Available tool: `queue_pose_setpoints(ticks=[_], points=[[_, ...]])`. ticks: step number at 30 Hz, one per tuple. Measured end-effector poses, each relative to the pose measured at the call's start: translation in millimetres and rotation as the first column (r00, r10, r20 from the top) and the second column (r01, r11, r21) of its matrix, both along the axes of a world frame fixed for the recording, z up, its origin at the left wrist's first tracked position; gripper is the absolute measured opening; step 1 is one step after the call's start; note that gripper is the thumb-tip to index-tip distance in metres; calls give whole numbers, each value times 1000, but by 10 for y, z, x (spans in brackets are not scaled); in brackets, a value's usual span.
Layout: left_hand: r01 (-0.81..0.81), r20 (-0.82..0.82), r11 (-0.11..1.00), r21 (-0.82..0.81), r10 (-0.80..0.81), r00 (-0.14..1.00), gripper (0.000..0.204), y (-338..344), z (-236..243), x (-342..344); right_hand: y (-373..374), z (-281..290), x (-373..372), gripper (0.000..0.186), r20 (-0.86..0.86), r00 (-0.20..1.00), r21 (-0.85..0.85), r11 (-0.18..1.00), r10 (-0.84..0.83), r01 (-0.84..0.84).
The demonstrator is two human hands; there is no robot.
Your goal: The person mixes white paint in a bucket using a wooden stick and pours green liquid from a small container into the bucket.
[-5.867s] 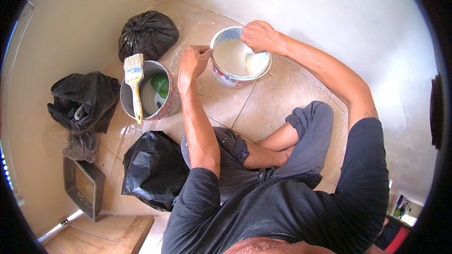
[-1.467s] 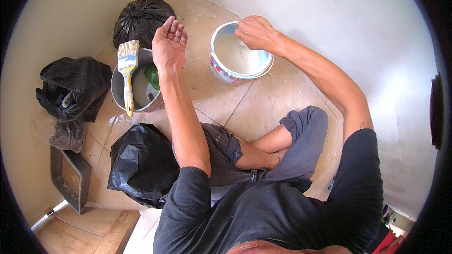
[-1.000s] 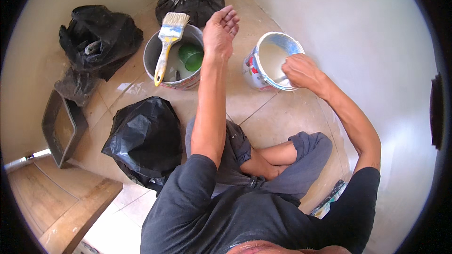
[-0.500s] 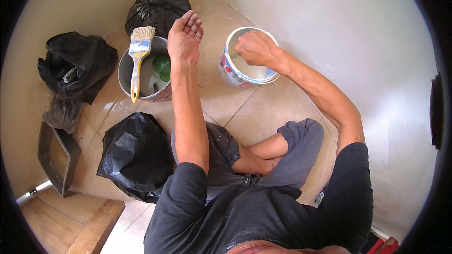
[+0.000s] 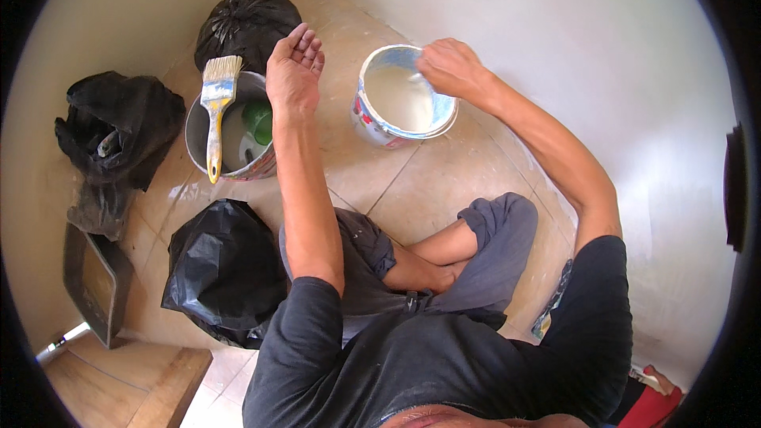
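Note:
My right hand is closed at the far right rim of a white bucket, its knuckles up. What its fingers hold, if anything, is hidden. Creamy white paint-like liquid fills part of that bucket. My left hand is raised, palm upward, with loosely curled fingers and nothing in it. Beside it stands a second bucket, with a green rounded object inside. A wide paintbrush with a yellow handle lies across this bucket's rim, bristles pointing away from me.
Black plastic bags lie around: a tied one at the back, a crumpled one at left, another by my knee. A dark tray and wooden furniture sit lower left. A pale wall rises at right.
My right hand has moved from over the bucket's opening to its far right rim, uncovering the white liquid. The left hand keeps its pose. The whole view has shifted slightly.

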State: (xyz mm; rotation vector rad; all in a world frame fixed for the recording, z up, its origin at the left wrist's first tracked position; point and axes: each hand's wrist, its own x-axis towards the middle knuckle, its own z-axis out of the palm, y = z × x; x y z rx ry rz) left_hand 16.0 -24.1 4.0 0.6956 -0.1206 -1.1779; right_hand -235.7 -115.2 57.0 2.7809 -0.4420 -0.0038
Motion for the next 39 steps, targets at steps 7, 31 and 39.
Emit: queue_pose_setpoints(ticks=[7,31,39], points=[[-17,34,1000,-8,17,999,33,14,-9,20,235,-227,370,9,46,990,159,978,131,-137],[-5,36,1000,-14,6,999,34,9,-11,9,336,-182,98,7,38,972,239,942,234,-236],[16,-40,999,-51,-18,999,29,-31,-79,40,75,-37,120,6,-192,979,74,994,-71,86]])
